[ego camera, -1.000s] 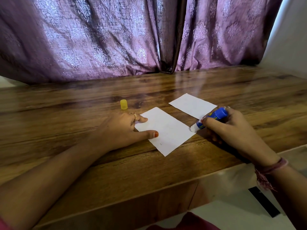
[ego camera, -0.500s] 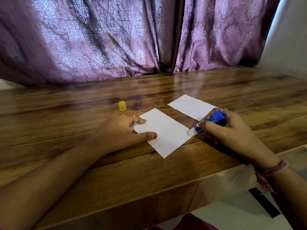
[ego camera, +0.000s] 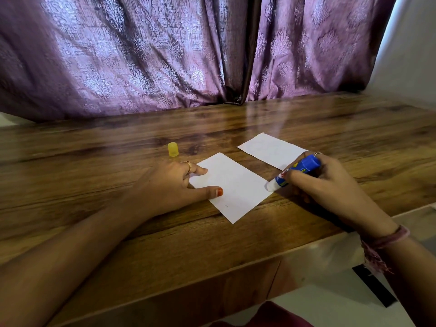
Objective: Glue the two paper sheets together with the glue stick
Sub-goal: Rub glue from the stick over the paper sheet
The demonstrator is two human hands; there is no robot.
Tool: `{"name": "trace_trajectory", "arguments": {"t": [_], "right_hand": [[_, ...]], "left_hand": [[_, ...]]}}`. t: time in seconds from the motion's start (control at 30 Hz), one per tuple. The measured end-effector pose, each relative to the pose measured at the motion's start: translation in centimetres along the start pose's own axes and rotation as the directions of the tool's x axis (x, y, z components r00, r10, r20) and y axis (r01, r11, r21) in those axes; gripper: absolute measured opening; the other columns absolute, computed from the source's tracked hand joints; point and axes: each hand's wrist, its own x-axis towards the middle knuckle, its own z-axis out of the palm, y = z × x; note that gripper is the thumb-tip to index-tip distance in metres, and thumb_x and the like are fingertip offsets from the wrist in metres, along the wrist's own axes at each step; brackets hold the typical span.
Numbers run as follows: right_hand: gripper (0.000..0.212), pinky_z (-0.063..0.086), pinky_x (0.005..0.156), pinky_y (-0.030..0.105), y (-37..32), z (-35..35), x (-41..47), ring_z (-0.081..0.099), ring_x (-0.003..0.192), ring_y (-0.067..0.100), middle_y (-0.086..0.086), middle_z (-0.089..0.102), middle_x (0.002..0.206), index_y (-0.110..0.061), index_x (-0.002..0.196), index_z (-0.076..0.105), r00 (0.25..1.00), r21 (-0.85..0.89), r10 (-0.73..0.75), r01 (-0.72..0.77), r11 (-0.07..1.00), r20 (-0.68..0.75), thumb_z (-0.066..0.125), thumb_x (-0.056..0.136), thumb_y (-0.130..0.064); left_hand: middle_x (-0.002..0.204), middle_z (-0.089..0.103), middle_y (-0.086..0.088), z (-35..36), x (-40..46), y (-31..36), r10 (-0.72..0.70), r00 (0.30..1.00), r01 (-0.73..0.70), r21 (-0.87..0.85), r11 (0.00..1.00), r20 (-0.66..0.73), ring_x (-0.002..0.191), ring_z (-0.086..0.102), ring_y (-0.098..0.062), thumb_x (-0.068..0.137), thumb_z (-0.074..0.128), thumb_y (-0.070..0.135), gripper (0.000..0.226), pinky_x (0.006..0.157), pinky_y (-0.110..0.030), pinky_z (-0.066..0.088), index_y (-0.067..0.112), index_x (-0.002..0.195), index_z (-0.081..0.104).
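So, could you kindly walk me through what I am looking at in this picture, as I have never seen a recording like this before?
There is no machine here: a person works with two bare hands, and the single picture comes from a wide-angle camera worn on their head, looking forward and down.

The surface is a wooden table in front of a purple curtain. On it lie two white paper sheets: the nearer sheet and the farther sheet, set apart from each other. A small yellow cap stands by itself behind the left hand.

The left hand rests on the left edge of the nearer sheet, thumb and a finger lying on it. The right hand grips the blue glue stick, tilted so that its white tip meets the right corner of the nearer sheet.
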Motion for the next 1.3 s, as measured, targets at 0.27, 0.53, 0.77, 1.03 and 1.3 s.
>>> {"name": "trace_trajectory", "arguments": {"t": [0.27,0.53,0.77,1.03,1.3], "right_hand": [[0.021,0.036,0.04,0.017,-0.1,-0.1,-0.1,0.048,0.041,0.008,-0.003,0.054,0.046,-0.024,0.06,0.059,1.0,0.032,-0.003,0.002,0.999,0.028,0.071,0.077,-0.023],[0.018,0.036,0.039,0.016,-0.3,0.1,-0.3,0.047,0.038,0.006,-0.003,0.055,0.044,-0.011,0.067,0.057,0.999,0.02,-0.015,0.015,1.0,0.033,0.07,0.078,-0.019],[0.019,0.034,0.039,0.017,-0.4,0.3,-0.4,0.047,0.038,0.009,-0.002,0.054,0.043,-0.008,0.069,0.058,0.996,0.004,-0.041,0.041,0.999,0.085,0.07,0.08,-0.017],[0.02,0.035,0.04,0.016,-0.8,0.8,-0.5,0.047,0.039,0.008,0.0,0.053,0.046,-0.01,0.067,0.058,0.988,0.008,-0.073,0.072,0.997,0.134,0.072,0.078,-0.019],[0.023,0.033,0.04,0.016,-0.8,1.1,-0.5,0.047,0.039,0.008,-0.002,0.053,0.046,-0.009,0.069,0.061,0.989,-0.008,-0.073,0.074,0.997,0.131,0.07,0.071,-0.031]], "left_hand": [[0.091,0.04,0.022,-0.1,-0.1,0.2,-0.009,1.0,0.009,0.0,1.0,0.011,0.062,0.048,0.004,0.06,0.042,0.077,0.085,0.052,-0.016,0.027,0.026,0.127,0.058],[0.089,0.041,0.022,0.0,0.0,0.1,0.001,1.0,-0.001,-0.01,1.0,0.006,0.057,0.044,0.007,0.059,0.042,0.078,0.087,0.053,-0.014,0.027,0.026,0.126,0.058],[0.085,0.04,0.024,0.1,0.0,-0.1,0.01,1.0,-0.01,-0.05,0.999,0.001,0.064,0.05,0.008,0.057,0.042,0.08,0.09,0.054,-0.016,0.029,0.024,0.125,0.06],[0.088,0.04,0.025,0.1,0.0,-0.1,0.007,1.0,-0.007,-0.024,1.0,-0.009,0.06,0.047,0.009,0.057,0.039,0.082,0.089,0.053,-0.018,0.028,0.028,0.124,0.059],[0.086,0.038,0.028,0.1,0.1,-0.2,0.015,1.0,-0.016,-0.034,0.999,-0.013,0.056,0.047,0.011,0.056,0.039,0.082,0.091,0.052,-0.017,0.027,0.026,0.124,0.06]]}}
